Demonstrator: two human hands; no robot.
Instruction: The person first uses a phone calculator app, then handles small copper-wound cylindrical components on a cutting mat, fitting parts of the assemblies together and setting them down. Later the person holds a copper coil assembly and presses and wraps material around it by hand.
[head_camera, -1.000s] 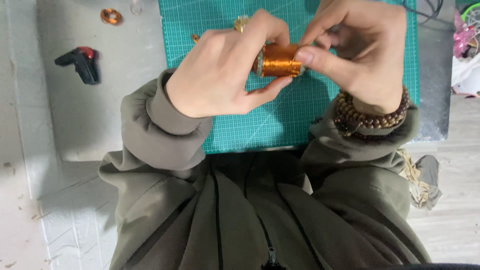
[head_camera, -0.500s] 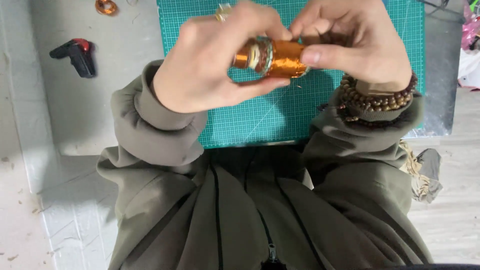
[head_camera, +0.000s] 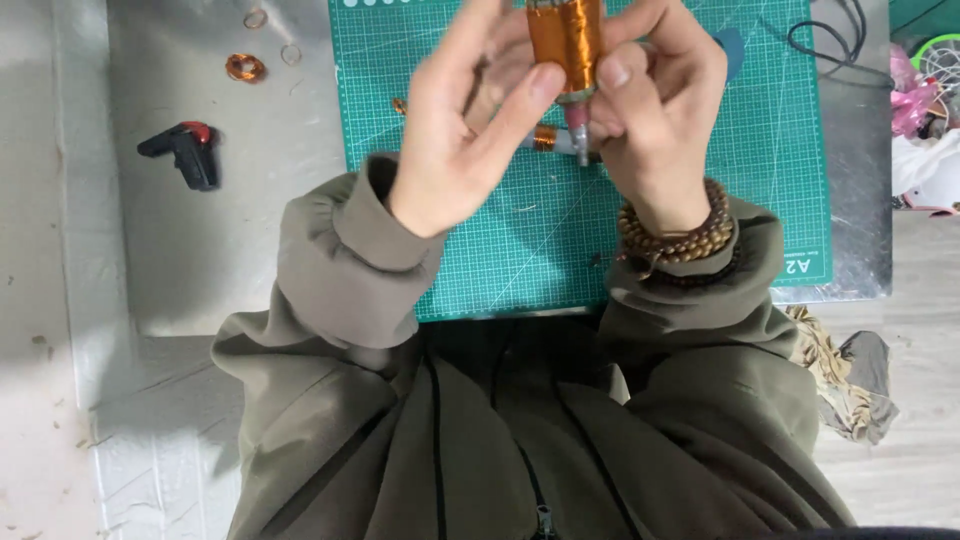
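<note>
A spool of copper wire (head_camera: 566, 40) is held upright above the green cutting mat (head_camera: 770, 150), near the top of the view. My left hand (head_camera: 470, 130) grips its left side with thumb and fingers. My right hand (head_camera: 655, 120) holds its right side, thumb on the wire; a wooden bead bracelet circles that wrist. Under the hands a small pen-like tool with a copper-wound section (head_camera: 560, 142) lies on the mat, partly hidden.
A black tool with a red part (head_camera: 185, 152) lies on the grey metal tabletop (head_camera: 230, 240) at left. Small copper coils and rings (head_camera: 246, 68) lie farther back. Black cable (head_camera: 830, 30) and pink and green clutter (head_camera: 925, 70) sit at the right edge.
The spool was lying sideways between both hands; it now stands upright and higher in the view. Both hands stayed on it.
</note>
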